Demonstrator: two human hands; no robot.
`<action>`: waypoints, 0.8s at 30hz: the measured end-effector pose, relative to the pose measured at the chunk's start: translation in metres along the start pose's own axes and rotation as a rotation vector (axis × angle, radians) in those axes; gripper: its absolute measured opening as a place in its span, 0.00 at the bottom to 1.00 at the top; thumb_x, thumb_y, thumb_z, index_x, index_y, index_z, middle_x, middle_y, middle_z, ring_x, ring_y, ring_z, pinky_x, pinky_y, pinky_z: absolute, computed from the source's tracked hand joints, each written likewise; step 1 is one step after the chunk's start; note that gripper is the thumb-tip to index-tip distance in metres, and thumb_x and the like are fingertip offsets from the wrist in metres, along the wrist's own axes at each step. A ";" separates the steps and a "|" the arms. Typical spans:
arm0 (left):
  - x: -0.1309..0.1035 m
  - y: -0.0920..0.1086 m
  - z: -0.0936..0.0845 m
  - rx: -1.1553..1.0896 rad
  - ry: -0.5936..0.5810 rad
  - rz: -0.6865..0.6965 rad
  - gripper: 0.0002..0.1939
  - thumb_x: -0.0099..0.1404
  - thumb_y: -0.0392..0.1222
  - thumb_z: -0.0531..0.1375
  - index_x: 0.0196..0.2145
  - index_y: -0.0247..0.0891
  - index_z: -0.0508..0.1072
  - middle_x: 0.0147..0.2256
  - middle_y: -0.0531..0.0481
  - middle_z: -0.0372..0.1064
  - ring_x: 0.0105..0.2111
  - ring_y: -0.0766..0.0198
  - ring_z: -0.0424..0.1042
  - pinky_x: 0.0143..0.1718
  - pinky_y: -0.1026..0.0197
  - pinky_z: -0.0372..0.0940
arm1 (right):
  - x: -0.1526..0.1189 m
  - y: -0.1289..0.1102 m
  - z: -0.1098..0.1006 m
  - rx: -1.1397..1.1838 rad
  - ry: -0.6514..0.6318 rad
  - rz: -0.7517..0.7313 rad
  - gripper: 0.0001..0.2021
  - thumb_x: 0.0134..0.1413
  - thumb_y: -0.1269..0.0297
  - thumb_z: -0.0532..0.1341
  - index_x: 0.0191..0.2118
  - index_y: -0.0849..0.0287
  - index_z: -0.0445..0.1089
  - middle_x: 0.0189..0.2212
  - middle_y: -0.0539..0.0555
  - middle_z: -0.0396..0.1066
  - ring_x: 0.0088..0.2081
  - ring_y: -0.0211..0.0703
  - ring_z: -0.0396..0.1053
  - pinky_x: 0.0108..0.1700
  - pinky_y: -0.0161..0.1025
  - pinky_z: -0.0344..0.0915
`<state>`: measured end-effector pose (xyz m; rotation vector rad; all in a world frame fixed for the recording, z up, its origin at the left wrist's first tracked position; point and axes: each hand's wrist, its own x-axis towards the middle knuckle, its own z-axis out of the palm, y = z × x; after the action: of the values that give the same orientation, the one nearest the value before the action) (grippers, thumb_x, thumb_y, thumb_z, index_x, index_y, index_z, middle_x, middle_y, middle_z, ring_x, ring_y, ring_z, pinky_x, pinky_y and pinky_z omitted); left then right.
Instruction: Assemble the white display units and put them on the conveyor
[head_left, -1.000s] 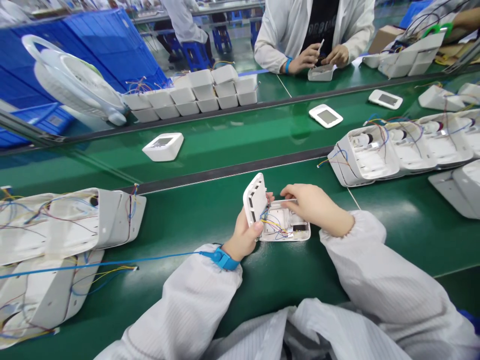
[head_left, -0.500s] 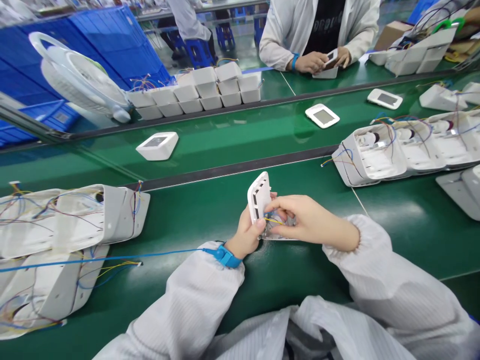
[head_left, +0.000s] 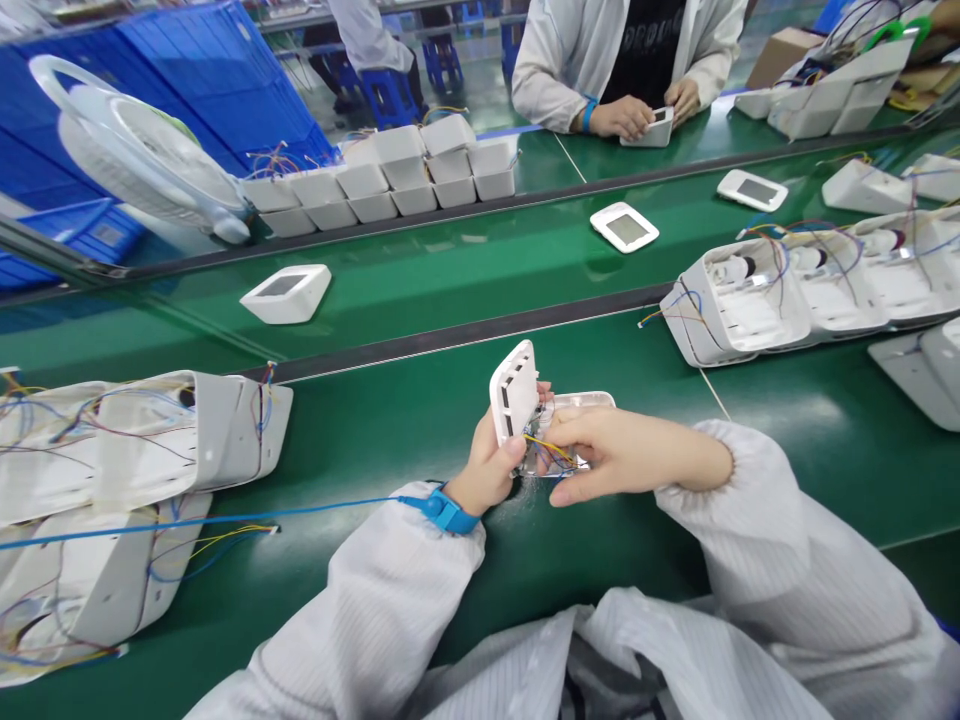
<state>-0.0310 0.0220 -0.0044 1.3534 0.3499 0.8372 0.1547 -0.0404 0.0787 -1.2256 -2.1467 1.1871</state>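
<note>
My left hand (head_left: 487, 468) grips a white plastic front cover (head_left: 513, 392), thumb on its near edge, and keeps it tilted up on its side. Beside the cover lies a white housing (head_left: 596, 400), its inside facing up. Yellow, red and blue wires (head_left: 553, 455) run between the two parts. Over the housing, my right hand (head_left: 611, 445) has its thumb spread away from its fingers. Those fingertips reach in at the wires and are partly hidden. A blue wrist strap (head_left: 450, 512) with a cord sits on my left wrist.
White housings with loose wires stand in rows at left (head_left: 236, 430) and right (head_left: 739, 305). Beyond a dark rail, a closed white unit (head_left: 286, 294) and two screen covers (head_left: 624, 228) (head_left: 752, 190) lie on the green belt. A co-worker's hands (head_left: 630, 118) handle another unit opposite.
My right hand's thumb has moved down and away from its fingers, uncovering more wires and the housing's far rim. The units on the belt have shifted left in view.
</note>
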 end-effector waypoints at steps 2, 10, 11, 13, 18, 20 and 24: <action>0.000 0.000 0.000 0.007 -0.007 -0.001 0.36 0.61 0.64 0.59 0.59 0.37 0.66 0.58 0.37 0.65 0.58 0.43 0.66 0.61 0.42 0.59 | 0.002 0.001 0.002 -0.011 0.025 0.038 0.10 0.56 0.57 0.67 0.32 0.59 0.71 0.27 0.47 0.63 0.30 0.36 0.59 0.32 0.34 0.55; 0.001 -0.009 -0.003 0.019 -0.015 0.040 0.31 0.63 0.61 0.59 0.56 0.37 0.69 0.60 0.37 0.63 0.62 0.42 0.62 0.63 0.40 0.56 | -0.007 0.014 -0.010 -0.030 0.251 0.187 0.07 0.57 0.62 0.64 0.31 0.58 0.71 0.32 0.49 0.64 0.28 0.34 0.62 0.32 0.34 0.57; 0.001 -0.009 -0.003 0.020 -0.012 0.041 0.31 0.63 0.61 0.59 0.56 0.37 0.68 0.60 0.37 0.63 0.62 0.42 0.61 0.63 0.40 0.56 | -0.007 0.015 -0.011 -0.013 0.250 0.197 0.07 0.57 0.62 0.64 0.31 0.58 0.71 0.32 0.49 0.65 0.28 0.34 0.62 0.32 0.34 0.58; 0.001 -0.009 -0.003 0.008 -0.002 0.039 0.31 0.63 0.61 0.59 0.57 0.38 0.68 0.60 0.38 0.64 0.62 0.42 0.62 0.64 0.40 0.56 | -0.007 0.016 -0.012 0.050 0.226 0.195 0.06 0.58 0.63 0.63 0.32 0.58 0.70 0.31 0.49 0.66 0.29 0.35 0.64 0.33 0.35 0.59; 0.000 -0.010 -0.002 -0.017 0.010 0.036 0.31 0.63 0.60 0.59 0.56 0.38 0.69 0.60 0.38 0.64 0.60 0.42 0.64 0.63 0.41 0.57 | -0.006 0.015 -0.011 0.060 0.206 0.174 0.03 0.56 0.64 0.63 0.36 0.58 0.71 0.36 0.50 0.68 0.30 0.35 0.65 0.34 0.35 0.61; 0.000 -0.010 -0.002 -0.012 0.015 0.042 0.30 0.63 0.60 0.59 0.56 0.38 0.69 0.59 0.38 0.65 0.60 0.43 0.64 0.63 0.41 0.57 | -0.006 0.014 -0.011 0.018 0.188 0.168 0.06 0.56 0.63 0.64 0.39 0.57 0.73 0.37 0.50 0.68 0.30 0.35 0.64 0.34 0.35 0.61; 0.000 -0.009 -0.002 -0.002 0.021 0.032 0.32 0.62 0.62 0.59 0.57 0.38 0.68 0.58 0.38 0.66 0.58 0.43 0.66 0.61 0.41 0.60 | -0.005 0.013 -0.010 -0.007 0.116 0.080 0.08 0.60 0.60 0.61 0.39 0.56 0.77 0.34 0.52 0.69 0.36 0.40 0.67 0.38 0.37 0.63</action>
<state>-0.0290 0.0235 -0.0135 1.3520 0.3445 0.8787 0.1709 -0.0364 0.0736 -1.3609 -2.0370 1.1124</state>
